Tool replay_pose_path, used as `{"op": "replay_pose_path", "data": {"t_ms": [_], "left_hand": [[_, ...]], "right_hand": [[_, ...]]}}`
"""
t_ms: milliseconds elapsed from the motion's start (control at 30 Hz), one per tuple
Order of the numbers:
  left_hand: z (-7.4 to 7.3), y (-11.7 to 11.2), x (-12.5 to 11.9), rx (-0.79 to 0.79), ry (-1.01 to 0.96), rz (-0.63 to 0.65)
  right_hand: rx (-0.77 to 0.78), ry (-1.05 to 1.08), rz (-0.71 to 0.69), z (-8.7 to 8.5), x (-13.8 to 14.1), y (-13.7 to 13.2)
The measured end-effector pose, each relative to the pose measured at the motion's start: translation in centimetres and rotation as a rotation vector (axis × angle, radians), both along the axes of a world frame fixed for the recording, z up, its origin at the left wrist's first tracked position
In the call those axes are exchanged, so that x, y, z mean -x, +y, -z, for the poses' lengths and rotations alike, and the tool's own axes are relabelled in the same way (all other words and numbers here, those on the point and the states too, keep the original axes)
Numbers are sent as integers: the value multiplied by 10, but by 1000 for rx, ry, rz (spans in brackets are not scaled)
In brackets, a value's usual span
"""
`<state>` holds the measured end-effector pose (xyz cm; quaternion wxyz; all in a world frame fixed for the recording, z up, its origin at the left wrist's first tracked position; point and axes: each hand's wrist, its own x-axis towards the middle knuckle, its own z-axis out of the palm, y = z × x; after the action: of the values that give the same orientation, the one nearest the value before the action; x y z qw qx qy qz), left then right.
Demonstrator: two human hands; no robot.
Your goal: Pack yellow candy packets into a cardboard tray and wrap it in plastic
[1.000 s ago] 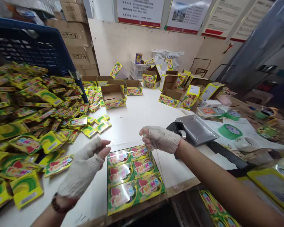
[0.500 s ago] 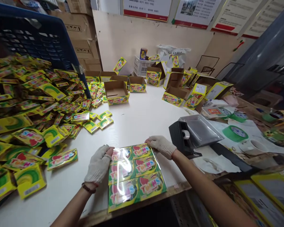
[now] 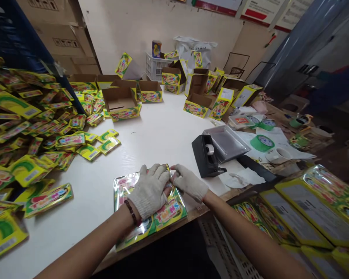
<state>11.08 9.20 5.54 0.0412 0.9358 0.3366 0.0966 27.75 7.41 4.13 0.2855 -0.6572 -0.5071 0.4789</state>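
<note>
A flat display box (image 3: pixel 171 211) of yellow-green candy packs, under a shiny clear cover, lies at the table's front edge. My left hand (image 3: pixel 151 188), in a white fingerless glove, rests palm down across its top with the fingers stretched out. My right hand (image 3: pixel 189 182), gloved the same way, has its fingers bent around the box's far right corner. Part of the cover is hidden beneath my left hand. Right of the hands stands a black tape dispenser (image 3: pixel 203 157), apart from them.
Small candy packs (image 3: pixel 31 131) are heaped at the left, beside a blue crate (image 3: pixel 14 38). Open cartons (image 3: pixel 120 102) stand at the back. A clear plastic tray (image 3: pixel 227 143) and a green tape roll (image 3: pixel 261 143) lie to the right. Filled display boxes (image 3: pixel 305 209) are stacked at lower right.
My left hand has moved from the box's left edge onto its top. My right hand stays at the far right corner. The camera view has shifted to the right and down.
</note>
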Motion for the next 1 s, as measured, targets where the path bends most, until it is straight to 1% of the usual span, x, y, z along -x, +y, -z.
{"op": "replay_pose_path", "data": {"t_ms": [67,133,200,267,333,367,400,433,467,500,533,567,667,700,733,767,833,933,1000], "left_hand": [[3,0,2,-25,27,28],[5,0,5,-38,51,52],[4,0,6,-29,62,55],[2,-1,5,-13,71,49],[0,-2,2,-4,76,39],[-1,-2,1,0,78,35],[-2,-2,0,2,79,33],[-3,-2,0,4,82,32],[-3,-1,0,6,88,34],[-3,-1,0,5,96,38],[-3,0,0,3,104,43],[-3,1,0,-1,110,46],[-1,2,0,-15,111,47],[0,3,0,-19,108,44],[1,3,0,-21,106,42],[1,3,0,-23,106,42],[2,3,0,-28,108,44],[2,3,0,-36,115,44],[2,3,0,-39,119,39]], "right_hand": [[42,86,14,1,-4,-32],[114,239,19,2,-6,-63],[162,385,53,5,-6,-86],[155,501,142,11,-1,-100],[144,607,226,17,3,-107],[149,642,234,19,4,-108],[167,650,211,20,3,-109],[191,619,171,19,-1,-108],[207,545,134,16,-9,-107],[194,435,127,12,-19,-105],[145,297,158,6,-34,-103],[56,138,233,-1,-50,-99],[-303,-349,543,-14,-106,-84],[-357,-459,579,-15,-123,-78],[-354,-517,569,-13,-137,-71],[-328,-531,538,-10,-148,-63],[-279,-499,459,1,-160,-49],[-303,-448,432,17,-159,-32],[-330,-428,462,22,-153,-26]]}}
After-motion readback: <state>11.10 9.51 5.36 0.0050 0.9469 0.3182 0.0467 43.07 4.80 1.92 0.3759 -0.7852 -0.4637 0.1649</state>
